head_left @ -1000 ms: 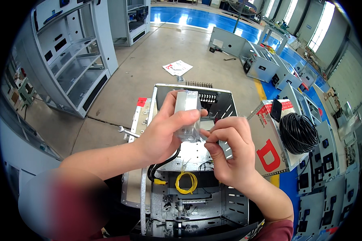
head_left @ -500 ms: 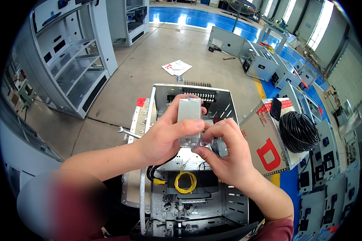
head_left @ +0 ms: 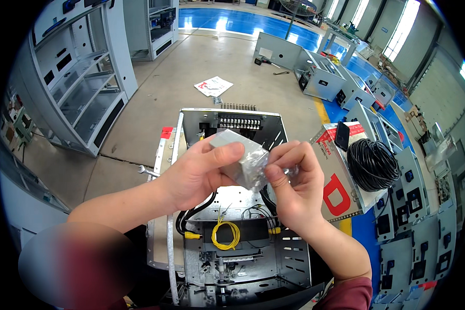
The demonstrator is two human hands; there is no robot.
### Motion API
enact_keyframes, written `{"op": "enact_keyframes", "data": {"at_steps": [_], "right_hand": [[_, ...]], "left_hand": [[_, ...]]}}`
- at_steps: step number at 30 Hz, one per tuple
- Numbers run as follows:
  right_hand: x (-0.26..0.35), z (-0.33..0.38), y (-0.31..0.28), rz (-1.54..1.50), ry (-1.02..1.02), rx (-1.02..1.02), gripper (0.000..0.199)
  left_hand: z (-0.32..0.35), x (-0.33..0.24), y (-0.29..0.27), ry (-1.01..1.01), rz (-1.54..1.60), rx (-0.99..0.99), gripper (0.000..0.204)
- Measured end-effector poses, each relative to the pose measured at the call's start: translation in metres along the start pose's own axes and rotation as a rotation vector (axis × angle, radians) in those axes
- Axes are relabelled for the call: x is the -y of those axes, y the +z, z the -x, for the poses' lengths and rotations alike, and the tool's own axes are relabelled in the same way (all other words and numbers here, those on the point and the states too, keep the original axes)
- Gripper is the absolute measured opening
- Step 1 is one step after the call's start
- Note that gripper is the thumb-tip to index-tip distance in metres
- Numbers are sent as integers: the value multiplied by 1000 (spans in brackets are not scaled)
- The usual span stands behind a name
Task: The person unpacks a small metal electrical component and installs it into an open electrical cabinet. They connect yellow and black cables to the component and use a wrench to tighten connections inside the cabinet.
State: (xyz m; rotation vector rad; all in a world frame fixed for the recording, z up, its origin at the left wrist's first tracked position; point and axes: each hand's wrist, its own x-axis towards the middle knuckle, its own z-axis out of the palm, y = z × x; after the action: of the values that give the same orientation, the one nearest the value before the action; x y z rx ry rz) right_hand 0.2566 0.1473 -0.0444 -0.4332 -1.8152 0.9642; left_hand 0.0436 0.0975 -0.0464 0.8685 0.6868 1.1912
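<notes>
Above an open metal enclosure (head_left: 294, 258), my left hand (head_left: 201, 168) grips a small grey box (head_left: 231, 139) partly covered in clear plastic film. My right hand (head_left: 297, 181) pinches the crinkled plastic film (head_left: 256, 170) at the box's near right end, thumb against fingers. The box is tilted, and its underside is hidden. Below my hands, inside the enclosure, a coil of yellow wire (head_left: 226, 233) lies on a dark unit. A black terminal block (head_left: 238, 122) sits along the enclosure's far wall.
A wrench (head_left: 149, 170) lies left of the enclosure. To the right, a cardboard box (head_left: 341, 194) carries a coil of black cable (head_left: 373, 165) and a phone (head_left: 342, 135). Grey cabinets (head_left: 116, 67) stand at left; a white sheet (head_left: 213, 86) lies on the floor ahead.
The grey box has turned from upright to slanted, its near end swinging right. My right hand has pulled the plastic film outward into a crumpled shape. The whole view has shifted slightly.
</notes>
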Motion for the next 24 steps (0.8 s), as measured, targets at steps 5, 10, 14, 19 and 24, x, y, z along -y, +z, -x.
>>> {"op": "enact_keyframes", "data": {"at_steps": [5, 10, 14, 19, 24], "right_hand": [[-8, -3, -5, 65, 13, -83, 19], [-12, -2, -2, 100, -16, -108, 19], [-10, -1, 0, 46, -55, -126, 21], [-10, 0, -2, 96, -124, -87, 21], [-10, -1, -1, 67, -164, -68, 19]], "left_hand": [[3, -5, 10, -52, -154, -4, 48], [5, -5, 21, -55, -296, -113, 48], [6, -2, 18, 18, -311, -151, 44], [10, -5, 20, 12, -325, -141, 40], [13, -6, 26, 77, -325, -163, 36]]}}
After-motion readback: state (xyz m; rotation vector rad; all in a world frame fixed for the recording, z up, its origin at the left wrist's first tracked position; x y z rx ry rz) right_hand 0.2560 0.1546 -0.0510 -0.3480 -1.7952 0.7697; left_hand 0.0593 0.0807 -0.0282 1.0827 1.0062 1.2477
